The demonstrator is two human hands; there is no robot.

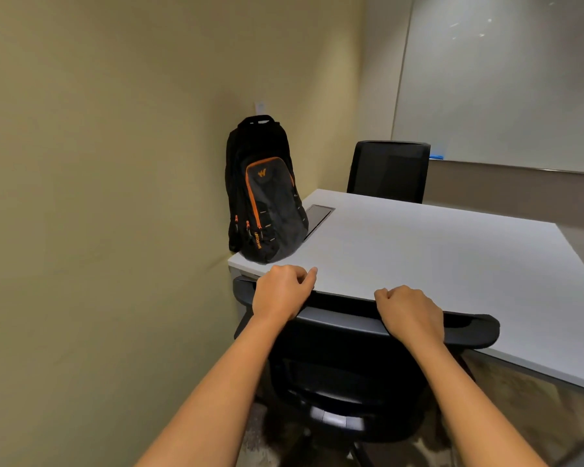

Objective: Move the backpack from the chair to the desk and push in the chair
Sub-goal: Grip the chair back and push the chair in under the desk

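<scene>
A black backpack (267,193) with orange trim stands upright on the near left corner of the white desk (435,257), leaning against the wall. A black office chair (348,335) sits right below me, its backrest top touching the desk's near edge. My left hand (282,291) grips the left part of the backrest top, fingers curled over it. My right hand (407,311) grips the backrest further right in the same way. The chair's seat is hidden under the desk and behind the backrest.
A second black chair (390,171) stands at the desk's far side. A grey cable hatch (317,219) lies in the desk beside the backpack. A beige wall (115,197) runs along the left; a whiteboard (503,79) hangs at the back right.
</scene>
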